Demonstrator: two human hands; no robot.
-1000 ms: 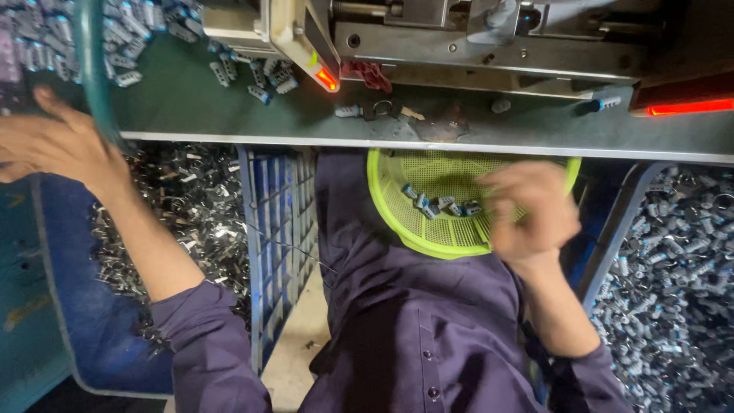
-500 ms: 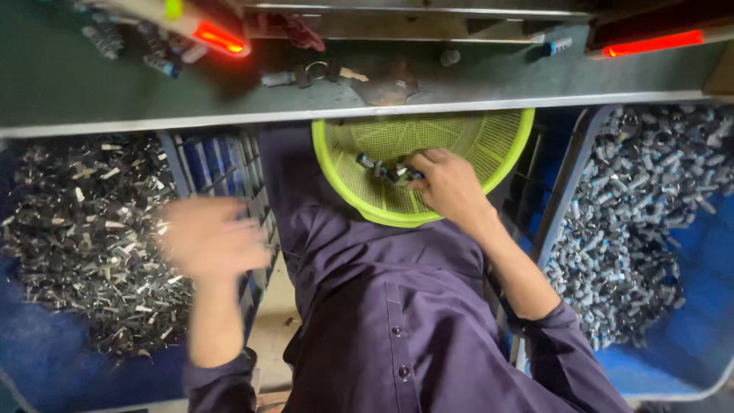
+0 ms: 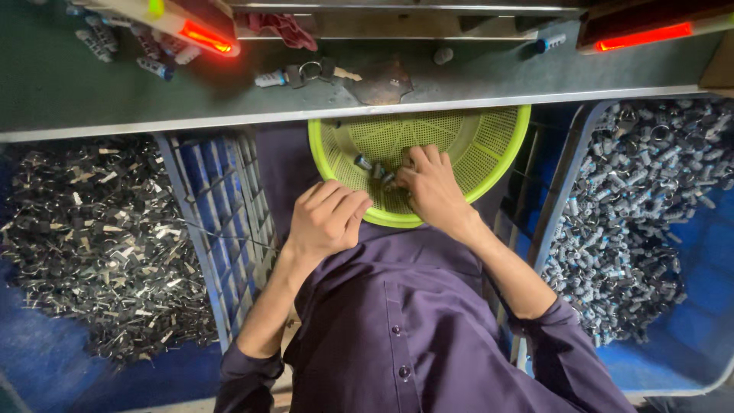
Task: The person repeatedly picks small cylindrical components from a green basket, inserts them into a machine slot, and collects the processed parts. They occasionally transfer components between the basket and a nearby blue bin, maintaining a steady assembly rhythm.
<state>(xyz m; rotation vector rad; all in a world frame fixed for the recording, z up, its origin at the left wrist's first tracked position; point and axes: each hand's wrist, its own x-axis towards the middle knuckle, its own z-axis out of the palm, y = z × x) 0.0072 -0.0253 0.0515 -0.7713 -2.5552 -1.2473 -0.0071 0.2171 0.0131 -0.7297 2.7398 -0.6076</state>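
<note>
Right hand curls over small dark parts inside my lime basket, fingers pinching them; left hand, loosely clenched, sits at the near rim, just left.

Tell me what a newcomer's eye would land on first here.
The bright green basket in the person's lap, with the right hand picking at small metal parts inside and the left hand at its rim. Crates of parts flank it, left and right; red lights glow above.
</note>
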